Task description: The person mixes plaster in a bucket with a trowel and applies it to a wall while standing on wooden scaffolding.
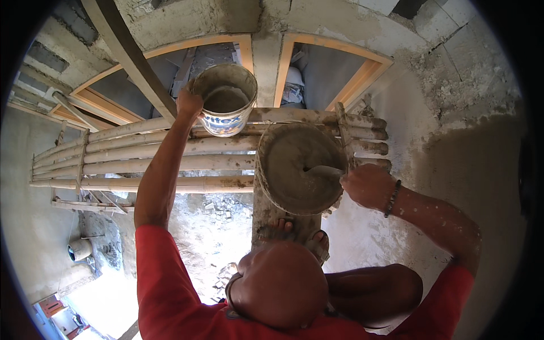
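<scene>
Round pan (294, 170) brims with smooth, wet grey mortar.

The trowel (324, 170) in the grey mortar pan (297, 170) shows only its blade; its handle is hidden inside the closed right hand (367, 186) at the pan's right rim, and how deep the blade sinks cannot be told. The fingers of the left hand (188, 103) are hidden behind the rim of the white bucket (225, 99) just up-left of the pan, so the grip there is unclear. Below the pan, the feet (294, 232) are half covered by the head, and the small grey vessel (79, 249) far down-left of the pan is too small to identify.
</scene>
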Action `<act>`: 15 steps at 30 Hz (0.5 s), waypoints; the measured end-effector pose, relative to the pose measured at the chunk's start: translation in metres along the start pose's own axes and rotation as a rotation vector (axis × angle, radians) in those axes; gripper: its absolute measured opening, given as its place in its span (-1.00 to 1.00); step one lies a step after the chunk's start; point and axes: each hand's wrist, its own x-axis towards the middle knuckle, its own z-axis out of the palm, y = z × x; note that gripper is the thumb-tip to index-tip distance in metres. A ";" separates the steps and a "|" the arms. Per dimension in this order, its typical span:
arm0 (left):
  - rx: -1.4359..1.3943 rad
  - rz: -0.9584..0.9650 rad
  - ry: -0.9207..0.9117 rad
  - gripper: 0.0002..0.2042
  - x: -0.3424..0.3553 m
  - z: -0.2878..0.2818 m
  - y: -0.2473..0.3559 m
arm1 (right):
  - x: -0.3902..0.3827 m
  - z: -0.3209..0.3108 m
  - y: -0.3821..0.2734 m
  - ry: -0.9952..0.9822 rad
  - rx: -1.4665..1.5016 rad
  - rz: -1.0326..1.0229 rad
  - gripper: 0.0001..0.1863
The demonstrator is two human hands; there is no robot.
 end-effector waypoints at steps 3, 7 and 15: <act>-0.077 -0.091 0.081 -0.36 -0.001 0.020 -0.014 | -0.002 -0.043 0.007 0.108 -0.082 0.066 -0.87; -0.112 -0.137 0.064 -0.35 -0.002 0.040 -0.032 | 0.042 -0.040 0.028 0.389 -0.145 0.070 -0.88; -0.130 -0.191 0.073 -0.35 0.002 0.052 -0.080 | 0.077 0.049 0.004 0.112 -0.176 -0.060 -0.84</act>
